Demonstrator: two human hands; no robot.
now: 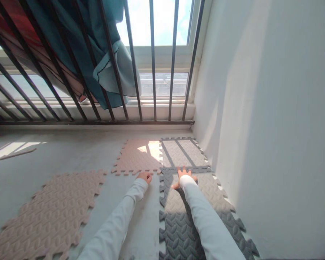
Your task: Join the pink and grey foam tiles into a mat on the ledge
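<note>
My right hand (184,175) lies with its fingers spread on the near dark grey foam floor tile (178,234), close to its far edge. That edge meets the far grey foam tile (178,151), and the seam runs just by my fingertips. My left hand (144,176) is curled into a fist at the near toothed edge of the far pink foam tile (132,155); nothing shows in it. The far pink tile and the far grey tile lie side by side, their teeth meeting. A larger pink foam tile (56,206) lies apart at the left.
A white wall (273,126) rises along the right, with a narrow gap beside the grey tiles. Black railing (97,122) crosses the back, before a window (162,83) and hanging teal cloth (89,47). A thin strip (13,155) lies on the floor at far left.
</note>
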